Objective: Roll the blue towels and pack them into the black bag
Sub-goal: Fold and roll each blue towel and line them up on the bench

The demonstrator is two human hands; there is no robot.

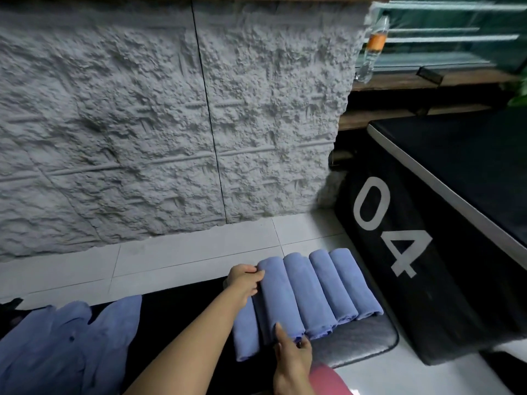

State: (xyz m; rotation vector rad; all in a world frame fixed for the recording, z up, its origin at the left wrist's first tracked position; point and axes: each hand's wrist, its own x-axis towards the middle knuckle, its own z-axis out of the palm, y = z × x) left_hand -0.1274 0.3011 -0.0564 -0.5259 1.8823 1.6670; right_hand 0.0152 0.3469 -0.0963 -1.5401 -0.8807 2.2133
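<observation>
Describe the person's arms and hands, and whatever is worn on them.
Both forearms are bare as far as the frame shows: no sleeves. The left hand and right hand carry no gloves, and no ring, watch or bracelet shows. A pink-red cloth lies at the bottom edge beside the right wrist; likely clothing, though unclear.

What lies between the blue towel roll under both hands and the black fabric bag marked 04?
Three finished blue towel rolls lie side by side on the black padded bench, between the held blue towel roll and the black bag. Nothing else visible blocks that path.
</observation>
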